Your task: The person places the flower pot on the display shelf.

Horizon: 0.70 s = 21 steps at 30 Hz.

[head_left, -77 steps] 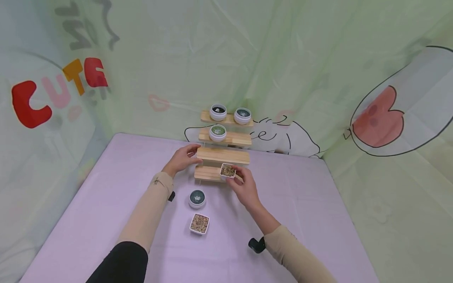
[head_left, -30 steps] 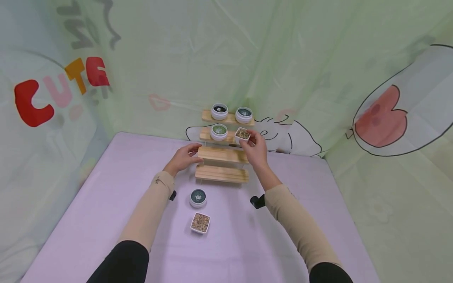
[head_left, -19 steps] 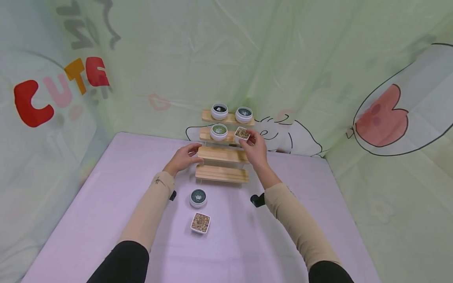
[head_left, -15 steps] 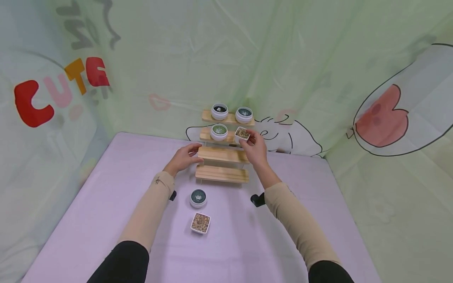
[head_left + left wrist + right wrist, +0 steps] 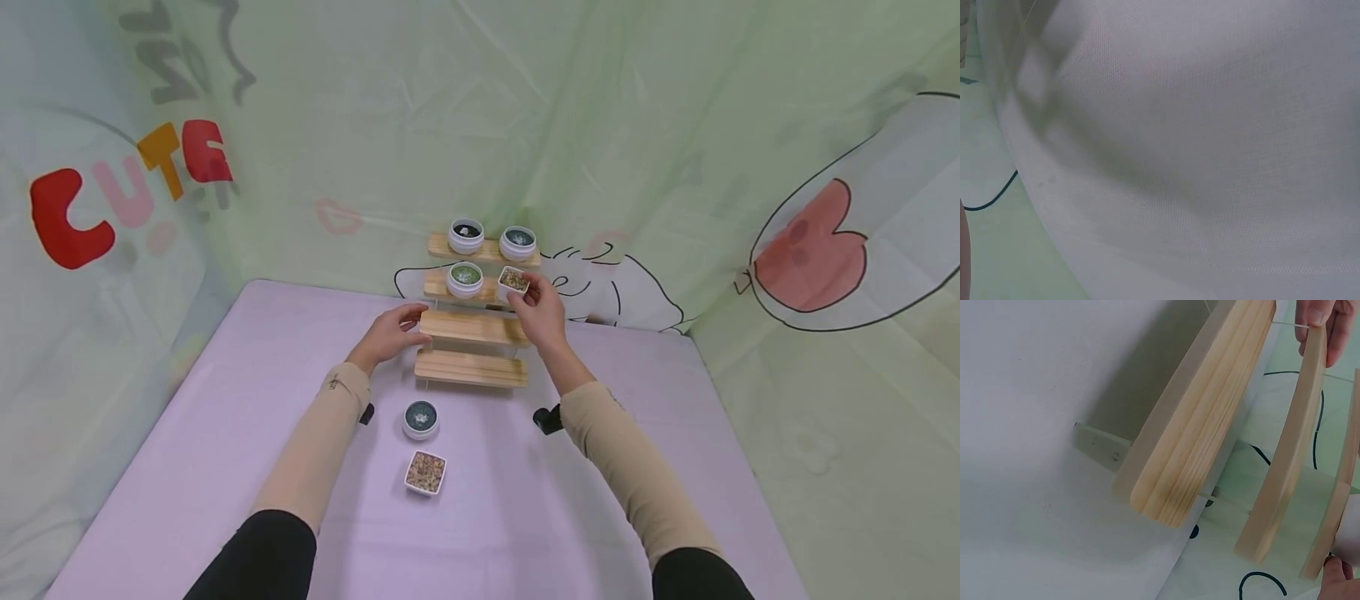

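A wooden tiered shelf stand (image 5: pixel 474 328) with several steps stands against the back wall. My left hand (image 5: pixel 386 337) holds it by the left end of the second step from the bottom; in the right wrist view that hand (image 5: pixel 1325 328) has its thumb on the board's end. With my right hand (image 5: pixel 543 315) I pinch a small square white pot (image 5: pixel 513 282) of brown granules, at the right of the second step from the top. In the right wrist view this pot (image 5: pixel 1349 528) shows against a board, beside my right fingers (image 5: pixel 1334 575). A round pot (image 5: pixel 464 281) with green filling sits to its left.
Two round white pots, a dark-filled one (image 5: pixel 466 237) and a blue-grey one (image 5: pixel 517 242), occupy the top step. On the lilac tablecloth (image 5: pixel 600 500) before the stand are another round pot (image 5: pixel 420 419) and a square granule pot (image 5: pixel 425 472).
Since the earliest frame, my right hand has carried the square pot from above the lowest step up to the second step from the top. Over the last second both hands are almost still.
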Each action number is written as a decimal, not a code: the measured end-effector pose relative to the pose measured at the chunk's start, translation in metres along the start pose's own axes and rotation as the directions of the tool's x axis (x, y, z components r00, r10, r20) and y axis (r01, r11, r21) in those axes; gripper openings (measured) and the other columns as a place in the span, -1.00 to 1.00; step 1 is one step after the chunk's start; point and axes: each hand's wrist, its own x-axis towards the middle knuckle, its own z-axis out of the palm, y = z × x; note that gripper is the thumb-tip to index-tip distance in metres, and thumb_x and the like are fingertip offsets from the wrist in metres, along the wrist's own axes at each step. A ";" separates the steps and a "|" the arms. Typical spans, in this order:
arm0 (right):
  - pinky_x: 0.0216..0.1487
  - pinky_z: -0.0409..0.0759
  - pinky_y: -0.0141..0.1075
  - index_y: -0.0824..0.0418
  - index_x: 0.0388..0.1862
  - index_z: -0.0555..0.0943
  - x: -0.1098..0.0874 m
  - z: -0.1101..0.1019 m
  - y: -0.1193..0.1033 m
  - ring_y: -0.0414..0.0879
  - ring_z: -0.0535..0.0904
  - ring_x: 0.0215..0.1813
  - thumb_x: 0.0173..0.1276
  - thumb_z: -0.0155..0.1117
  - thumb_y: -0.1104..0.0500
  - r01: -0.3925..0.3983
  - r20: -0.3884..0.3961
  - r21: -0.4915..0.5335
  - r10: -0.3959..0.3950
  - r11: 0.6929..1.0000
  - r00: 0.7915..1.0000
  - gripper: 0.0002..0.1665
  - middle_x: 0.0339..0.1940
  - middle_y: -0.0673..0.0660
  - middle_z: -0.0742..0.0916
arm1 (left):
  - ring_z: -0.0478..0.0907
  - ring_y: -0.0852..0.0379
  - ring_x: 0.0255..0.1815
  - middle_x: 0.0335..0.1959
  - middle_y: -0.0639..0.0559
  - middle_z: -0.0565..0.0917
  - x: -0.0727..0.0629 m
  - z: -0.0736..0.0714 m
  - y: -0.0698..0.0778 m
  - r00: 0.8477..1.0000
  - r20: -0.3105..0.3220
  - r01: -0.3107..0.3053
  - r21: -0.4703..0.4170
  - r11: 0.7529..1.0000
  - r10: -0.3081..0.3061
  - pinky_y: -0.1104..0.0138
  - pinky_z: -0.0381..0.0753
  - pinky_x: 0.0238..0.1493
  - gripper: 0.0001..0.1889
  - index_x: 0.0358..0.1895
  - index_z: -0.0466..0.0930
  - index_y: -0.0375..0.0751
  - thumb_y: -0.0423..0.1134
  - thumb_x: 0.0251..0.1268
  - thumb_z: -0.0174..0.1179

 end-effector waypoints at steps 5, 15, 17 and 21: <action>0.31 0.52 -0.29 0.30 0.29 0.43 0.000 0.000 0.000 0.02 0.49 0.26 0.36 0.27 0.16 0.007 0.004 -0.022 -0.007 1.000 1.000 -0.44 0.23 0.27 0.55 | 0.36 -0.07 0.37 0.36 -0.18 0.42 0.002 0.000 -0.002 1.000 0.001 0.012 0.002 1.000 -0.012 0.29 0.38 0.41 -0.27 0.37 0.36 -0.31 -0.26 0.13 0.45; 0.37 0.44 -0.36 0.30 0.41 0.32 -0.003 0.000 0.003 0.07 0.43 0.34 0.33 0.27 0.20 0.061 -0.010 0.040 -0.060 0.997 0.998 -0.30 0.36 0.28 0.43 | 0.37 -0.08 0.36 0.36 -0.18 0.42 0.001 0.001 0.000 1.000 -0.002 0.006 0.009 1.000 -0.006 0.28 0.38 0.42 -0.28 0.37 0.35 -0.32 -0.26 0.13 0.44; 0.39 0.41 -0.36 0.31 0.42 0.30 -0.005 0.000 0.004 0.09 0.42 0.34 0.32 0.27 0.21 0.084 -0.010 0.038 -0.083 0.996 0.996 -0.29 0.37 0.29 0.41 | 0.37 -0.08 0.36 0.36 -0.18 0.42 0.001 0.001 0.000 1.000 -0.003 0.007 0.015 1.000 -0.007 0.28 0.38 0.42 -0.28 0.37 0.35 -0.32 -0.26 0.13 0.44; 0.42 0.37 -0.36 0.36 0.43 0.27 -0.011 -0.001 0.006 0.13 0.39 0.34 0.31 0.28 0.26 0.119 -0.008 0.046 -0.118 0.992 0.993 -0.26 0.36 0.33 0.39 | 0.37 -0.07 0.36 0.35 -0.17 0.43 0.001 0.001 -0.001 1.000 -0.004 0.010 0.014 1.000 -0.010 0.28 0.38 0.41 -0.28 0.37 0.36 -0.30 -0.25 0.13 0.44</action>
